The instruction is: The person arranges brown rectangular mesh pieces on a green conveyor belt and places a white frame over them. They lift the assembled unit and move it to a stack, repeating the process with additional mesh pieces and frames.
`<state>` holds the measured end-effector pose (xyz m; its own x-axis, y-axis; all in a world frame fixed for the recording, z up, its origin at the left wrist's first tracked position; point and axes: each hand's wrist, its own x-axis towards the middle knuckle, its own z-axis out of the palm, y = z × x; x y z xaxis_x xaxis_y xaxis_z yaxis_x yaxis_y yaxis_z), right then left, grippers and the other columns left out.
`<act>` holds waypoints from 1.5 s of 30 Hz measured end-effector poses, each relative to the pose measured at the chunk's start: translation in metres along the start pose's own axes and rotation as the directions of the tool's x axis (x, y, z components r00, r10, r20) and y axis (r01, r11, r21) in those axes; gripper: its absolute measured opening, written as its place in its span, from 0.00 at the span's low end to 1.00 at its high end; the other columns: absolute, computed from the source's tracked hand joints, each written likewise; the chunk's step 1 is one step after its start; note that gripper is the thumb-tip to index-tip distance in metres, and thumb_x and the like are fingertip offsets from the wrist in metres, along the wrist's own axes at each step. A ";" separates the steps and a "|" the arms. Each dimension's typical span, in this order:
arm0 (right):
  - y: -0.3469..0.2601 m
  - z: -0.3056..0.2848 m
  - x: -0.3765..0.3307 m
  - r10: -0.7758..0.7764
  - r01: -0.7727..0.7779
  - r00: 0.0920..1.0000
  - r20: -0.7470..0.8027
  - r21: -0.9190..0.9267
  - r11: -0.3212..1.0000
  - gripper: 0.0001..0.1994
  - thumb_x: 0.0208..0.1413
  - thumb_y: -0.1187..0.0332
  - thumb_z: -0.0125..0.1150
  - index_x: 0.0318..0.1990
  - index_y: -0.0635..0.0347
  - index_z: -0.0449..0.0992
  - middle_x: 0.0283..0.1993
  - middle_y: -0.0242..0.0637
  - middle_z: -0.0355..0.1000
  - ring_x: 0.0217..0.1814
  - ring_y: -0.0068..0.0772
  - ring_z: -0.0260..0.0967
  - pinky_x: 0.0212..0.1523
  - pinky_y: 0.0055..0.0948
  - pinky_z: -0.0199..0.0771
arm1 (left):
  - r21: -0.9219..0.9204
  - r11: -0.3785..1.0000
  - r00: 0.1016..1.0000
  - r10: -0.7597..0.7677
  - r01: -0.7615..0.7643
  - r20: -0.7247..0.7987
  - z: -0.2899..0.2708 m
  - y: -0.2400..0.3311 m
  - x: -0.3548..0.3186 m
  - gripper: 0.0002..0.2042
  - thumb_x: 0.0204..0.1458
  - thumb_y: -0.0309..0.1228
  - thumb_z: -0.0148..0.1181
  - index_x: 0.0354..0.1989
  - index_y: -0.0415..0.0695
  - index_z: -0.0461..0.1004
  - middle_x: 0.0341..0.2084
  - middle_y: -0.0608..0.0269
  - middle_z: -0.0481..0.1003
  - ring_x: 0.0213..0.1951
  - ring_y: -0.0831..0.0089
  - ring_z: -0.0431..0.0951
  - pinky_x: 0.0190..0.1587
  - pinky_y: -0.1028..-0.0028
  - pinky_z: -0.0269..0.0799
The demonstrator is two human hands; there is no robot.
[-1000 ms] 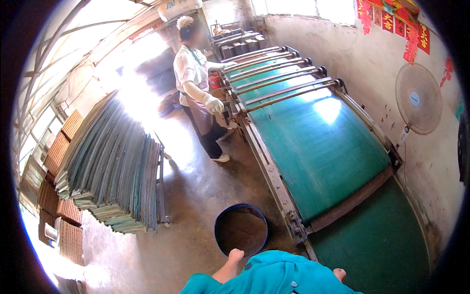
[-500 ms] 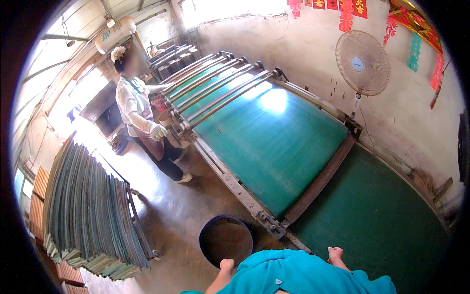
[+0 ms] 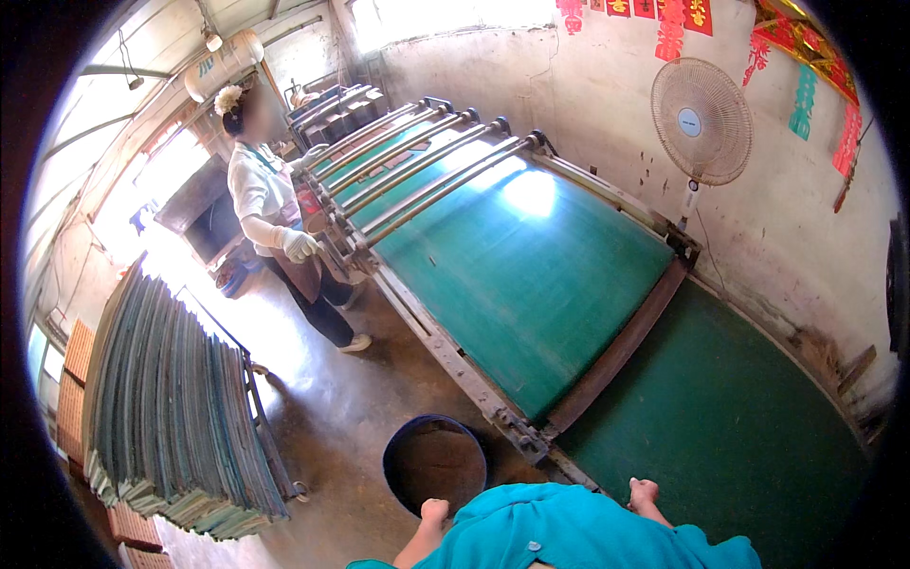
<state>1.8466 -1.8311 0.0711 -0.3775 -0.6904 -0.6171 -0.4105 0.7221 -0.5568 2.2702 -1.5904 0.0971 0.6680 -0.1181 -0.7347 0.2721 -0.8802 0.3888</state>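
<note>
My left hand [image 3: 434, 513] is closed in a loose fist beside the rim of a round dark tub [image 3: 391, 465]. My right hand [image 3: 644, 492], also closed, hovers over or rests on the dark green surface [image 3: 730, 417] at the lower right; which of these I cannot tell. Nothing shows in either hand. Ahead lies a wide green conveyor belt [image 3: 531, 284] with several metal rollers [image 3: 445, 185] across its far part. Flat reddish-brown pieces [image 3: 403, 159] lie on the belt beneath the rollers.
A person in white gloves [image 3: 270, 204] stands at the belt's far left side. Many thin grey-green boards [image 3: 180, 408] stand packed on a rack at the left. A standing fan [image 3: 701, 123] is by the right wall. A metal rail [image 3: 445, 356] edges the belt.
Reddish-brown pieces now show on the belt under the far rollers. A small dark speck on the belt has come slightly nearer. The other person's far arm has drawn back. My hands barely moved.
</note>
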 end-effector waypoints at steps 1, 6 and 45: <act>0.001 0.001 -0.001 -0.006 0.006 1.000 0.011 -0.008 1.000 0.13 0.49 0.62 0.57 0.20 0.60 0.70 0.14 0.34 0.62 0.12 0.30 0.60 0.11 0.33 0.62 | 0.003 1.000 1.000 -0.001 0.001 -0.008 -0.001 -0.004 0.000 0.09 0.42 0.28 0.53 0.13 0.39 0.70 0.12 0.58 0.70 0.16 0.70 0.70 0.21 0.69 0.65; 0.012 0.002 0.007 -0.004 0.006 0.999 0.037 -0.051 0.999 0.15 0.49 0.59 0.56 0.18 0.59 0.70 0.13 0.33 0.61 0.12 0.30 0.59 0.12 0.32 0.63 | 0.089 0.995 0.998 -0.048 0.044 0.048 -0.007 0.013 -0.025 0.06 0.44 0.24 0.48 0.22 0.34 0.71 0.21 0.55 0.70 0.23 0.67 0.69 0.25 0.69 0.62; -0.030 -0.007 -0.022 -0.042 0.047 0.997 0.061 -0.082 0.995 0.15 0.50 0.61 0.54 0.17 0.60 0.69 0.12 0.33 0.59 0.11 0.29 0.58 0.12 0.31 0.64 | -0.032 0.999 0.999 -0.020 0.018 -0.044 0.002 0.009 -0.025 0.09 0.38 0.29 0.52 0.11 0.39 0.70 0.11 0.59 0.70 0.18 0.70 0.71 0.23 0.70 0.66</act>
<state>1.8614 -1.8374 0.1052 -0.3089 -0.7161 -0.6260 -0.4948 0.6831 -0.5372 2.2548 -1.5963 0.1180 0.6921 -0.0804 -0.7173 0.3066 -0.8669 0.3930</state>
